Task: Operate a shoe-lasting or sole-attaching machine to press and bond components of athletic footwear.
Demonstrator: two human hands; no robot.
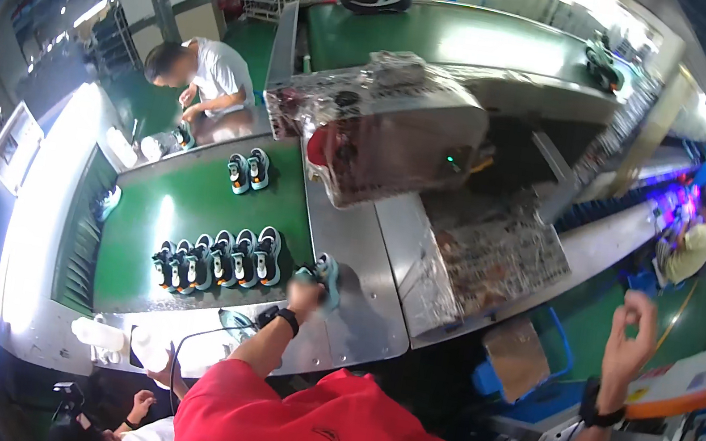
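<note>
My left hand [303,297], blurred by motion, reaches to a pair of light blue and black sneakers [327,278] on the metal edge beside the green conveyor belt [194,198]. Its fingers look closed on one sneaker, though the blur hides the exact grip. Out to the right, my right hand [632,336] is raised in the air, its fingers curled toward the thumb around a small gap with nothing visible in it. A row of several matching sneakers [221,258] stands on the belt left of my left hand. Another pair [248,171] sits farther up the belt.
A machine wrapped in shiny film [410,138] rises ahead. Beyond the belt a person [219,80] bends over work; another person [138,434] is at lower left. White bottles [98,334] stand on the near ledge. A blue-framed cart [519,357] is at right.
</note>
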